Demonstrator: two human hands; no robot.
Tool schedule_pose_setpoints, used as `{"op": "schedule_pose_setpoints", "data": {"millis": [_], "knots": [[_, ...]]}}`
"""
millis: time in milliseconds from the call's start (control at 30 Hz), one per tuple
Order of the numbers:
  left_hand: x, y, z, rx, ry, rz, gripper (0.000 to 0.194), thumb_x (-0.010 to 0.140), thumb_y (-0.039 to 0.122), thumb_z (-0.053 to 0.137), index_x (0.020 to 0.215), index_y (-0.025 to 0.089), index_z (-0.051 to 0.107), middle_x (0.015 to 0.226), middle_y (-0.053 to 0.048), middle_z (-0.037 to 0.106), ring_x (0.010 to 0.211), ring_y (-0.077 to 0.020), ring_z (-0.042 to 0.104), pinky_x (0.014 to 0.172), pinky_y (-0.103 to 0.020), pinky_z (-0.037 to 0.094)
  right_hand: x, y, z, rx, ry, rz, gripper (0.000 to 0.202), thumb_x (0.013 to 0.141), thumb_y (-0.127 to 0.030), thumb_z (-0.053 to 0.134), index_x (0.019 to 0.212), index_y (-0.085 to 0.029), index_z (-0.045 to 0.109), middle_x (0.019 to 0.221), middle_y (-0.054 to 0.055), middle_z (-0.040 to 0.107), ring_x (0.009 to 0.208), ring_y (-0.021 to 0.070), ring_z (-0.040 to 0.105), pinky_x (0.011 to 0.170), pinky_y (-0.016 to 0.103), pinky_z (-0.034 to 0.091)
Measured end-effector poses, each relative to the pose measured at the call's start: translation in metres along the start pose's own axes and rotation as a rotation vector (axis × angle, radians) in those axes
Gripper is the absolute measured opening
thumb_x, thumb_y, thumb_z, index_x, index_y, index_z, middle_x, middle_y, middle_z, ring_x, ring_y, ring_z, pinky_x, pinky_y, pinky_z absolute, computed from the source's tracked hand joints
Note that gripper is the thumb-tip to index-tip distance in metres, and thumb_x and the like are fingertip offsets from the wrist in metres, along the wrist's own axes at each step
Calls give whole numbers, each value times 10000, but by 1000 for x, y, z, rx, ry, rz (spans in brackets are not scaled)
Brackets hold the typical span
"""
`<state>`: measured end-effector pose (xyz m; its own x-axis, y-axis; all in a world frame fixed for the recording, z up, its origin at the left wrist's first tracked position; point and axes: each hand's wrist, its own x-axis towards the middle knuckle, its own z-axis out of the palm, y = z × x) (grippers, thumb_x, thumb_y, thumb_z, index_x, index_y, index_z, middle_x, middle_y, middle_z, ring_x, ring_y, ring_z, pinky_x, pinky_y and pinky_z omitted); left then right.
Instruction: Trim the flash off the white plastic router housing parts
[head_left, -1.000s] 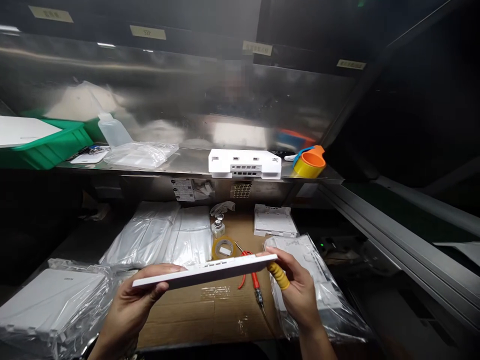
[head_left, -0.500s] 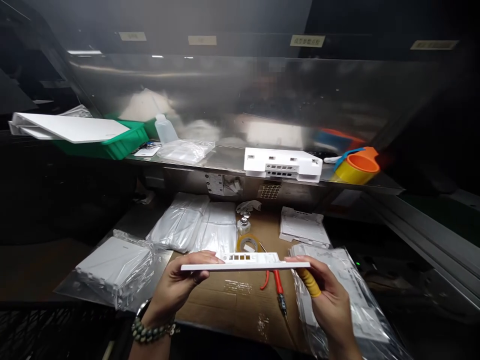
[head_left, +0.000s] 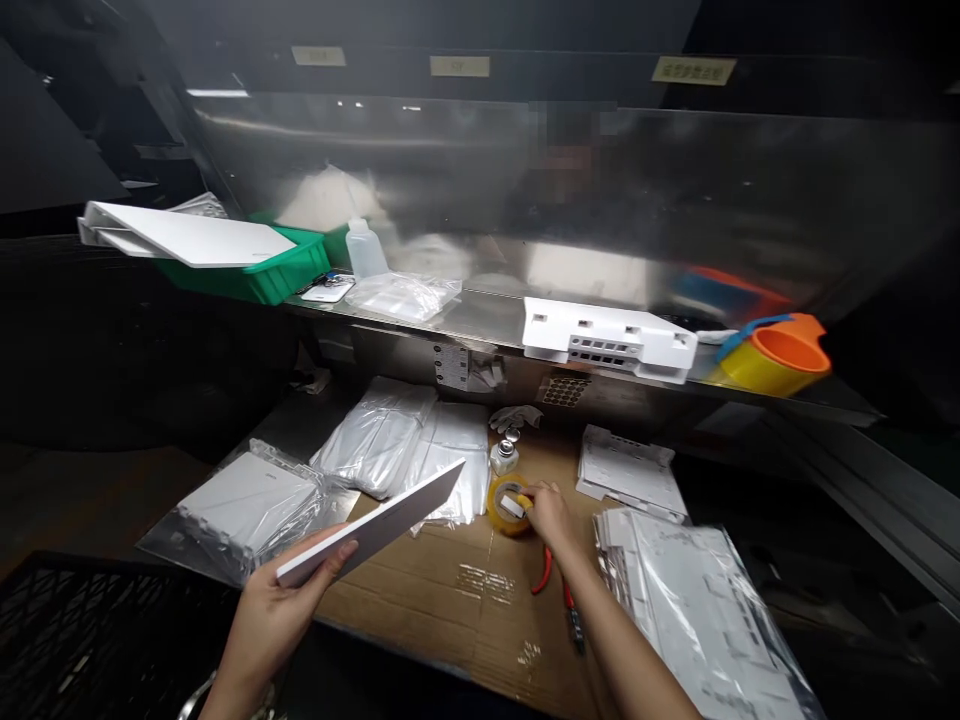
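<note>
A flat white plastic panel (head_left: 382, 525) is held tilted by my left hand (head_left: 289, 595), its thumb on one face and fingers behind. My right hand (head_left: 547, 512) reaches to the roll of yellowish tape (head_left: 501, 518) on the cardboard, its fingers bent together at the roll's right side; whether they grip anything there is too small to tell. Just behind the roll is a small bottle with a metal top (head_left: 505, 457). Red-handled pliers (head_left: 543, 572) and another red-handled tool (head_left: 574, 620) lie beside my right forearm.
Wrapped white panels lie at the left (head_left: 247, 500) and right (head_left: 705, 610). Clear bags (head_left: 382, 430) are stacked behind. The metal shelf (head_left: 487, 318) bears a green bin (head_left: 281, 275), a squeeze bottle (head_left: 365, 250), a white housing (head_left: 607, 340) and a yellow-orange cup (head_left: 776, 365).
My right hand has let go of the white panel and moved to the tape roll. My left hand has tilted the panel and carried it left. The view has shifted a little.
</note>
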<state>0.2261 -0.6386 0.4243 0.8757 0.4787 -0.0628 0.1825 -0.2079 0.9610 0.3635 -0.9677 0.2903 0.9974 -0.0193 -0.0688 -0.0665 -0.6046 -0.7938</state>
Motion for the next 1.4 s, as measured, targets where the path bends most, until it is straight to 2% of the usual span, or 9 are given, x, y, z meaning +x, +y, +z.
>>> {"op": "schedule_pose_setpoints", "data": {"millis": [133,267,467,567,667,867,1033,1233,1400], "knots": [[-3,-12,1,20,-11,159,303,720,415,861,944,215,822,1044,-90,800,1021,-330,730,986,-440,577,12,6,35,-80,-45,-50,206,951,-399,656,941,-196,690,1076,57,703,1064,206,644,996,438,504],[-13,-10,17,9,1,277,198,818,328,791,1001,258,819,1070,-74,795,1009,-302,735,954,-401,586,8,-7,38,-37,0,-117,151,922,-308,648,963,-169,689,1091,102,681,1062,243,635,997,480,499],[-22,-3,35,115,-31,543,340,883,136,700,1139,349,769,1113,-3,788,1058,-249,727,1011,-393,546,-49,-105,-11,169,69,-361,325,955,-237,513,1244,-272,658,1295,87,607,1171,222,613,939,346,544],[-24,1,41,170,-81,649,488,884,61,654,1248,382,712,1181,16,767,1114,-247,708,1104,-442,485,-74,-159,-35,209,156,-618,218,958,-196,597,1124,-276,712,1085,66,650,1002,188,660,833,304,552],[-27,7,46,199,-122,716,564,872,19,621,1295,388,681,1203,19,761,1109,-248,712,1121,-460,472,-86,-183,-44,177,212,-702,180,943,-152,616,1060,-242,719,940,47,651,811,152,654,672,260,538],[-27,14,51,274,-172,861,653,849,-36,552,1364,360,625,1248,11,743,1147,-244,701,1144,-490,445,-100,-181,-45,186,97,-754,211,916,-96,610,1073,-208,696,917,55,656,793,153,645,674,256,546],[-21,17,50,303,-178,1103,595,828,-83,529,1342,198,635,1203,-58,753,1143,-236,698,1110,-492,489,-97,-180,-52,129,258,-675,148,925,-106,627,1012,-191,713,893,53,644,761,150,625,643,261,514],[-24,16,51,302,-179,1085,592,824,-115,512,1327,170,639,1221,-69,739,1159,-217,682,1123,-479,474,-106,-180,-50,154,157,-763,199,916,-68,609,1061,-163,707,916,68,656,809,159,629,692,263,523],[-26,16,48,258,-192,1065,583,826,-103,559,1321,193,644,1207,-53,743,1132,-208,691,1092,-444,504,-73,-169,-60,129,355,-634,102,920,-117,647,958,-166,727,894,56,647,797,153,626,655,251,493]]}}
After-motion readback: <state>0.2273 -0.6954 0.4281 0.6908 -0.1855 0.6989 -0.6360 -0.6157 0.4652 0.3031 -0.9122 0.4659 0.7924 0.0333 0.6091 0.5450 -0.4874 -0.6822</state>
